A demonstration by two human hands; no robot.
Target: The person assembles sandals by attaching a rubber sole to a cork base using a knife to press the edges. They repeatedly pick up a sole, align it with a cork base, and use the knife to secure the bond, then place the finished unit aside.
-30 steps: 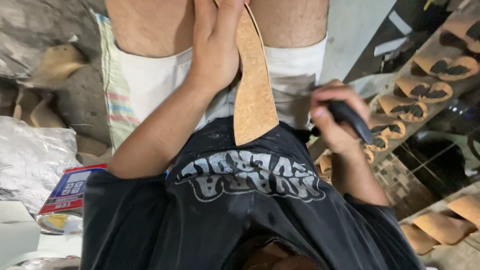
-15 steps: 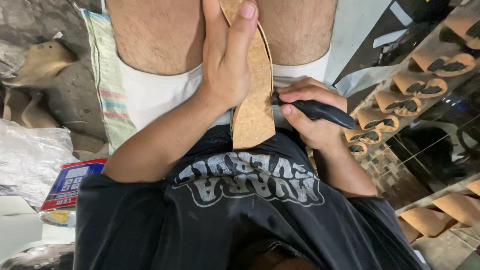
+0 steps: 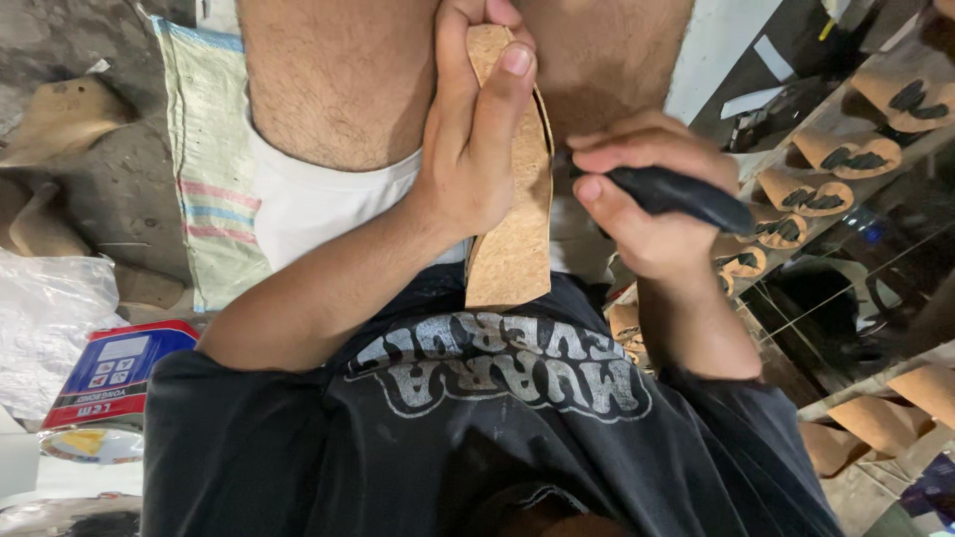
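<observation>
Left hand (image 3: 477,149) at upper centre of the frame, fingers curled tight around a tan cork-like insole (image 3: 512,229), thumb across its left edge and index finger laid over its face. Insole held upright between the bare thighs, running from the top edge of the frame down to the hem of the black printed shirt (image 3: 497,398), lower end just over the cloth. Right hand (image 3: 647,209) just beside the insole on its right, fingers closed snugly around the black handle (image 3: 681,194) of a tool, handle pointing toward the right of the frame; working end hidden behind the fingers, so not possible to tell whether touching the insole. White shorts (image 3: 308,199) visible under the left forearm. Striped woven sack (image 3: 204,169) spread on the ground at upper left, a folded brown scrap (image 3: 60,119) farther left. Round tin with blue and red label (image 3: 109,388) at lower left, crumpled clear plastic (image 3: 50,318) just above it. Wooden rack (image 3: 895,139) at upper right loaded with rows of tan insoles daubed with dark patches (image 3: 846,159), more plain tan pieces (image 3: 880,423) on a lower shelf at the right edge.
</observation>
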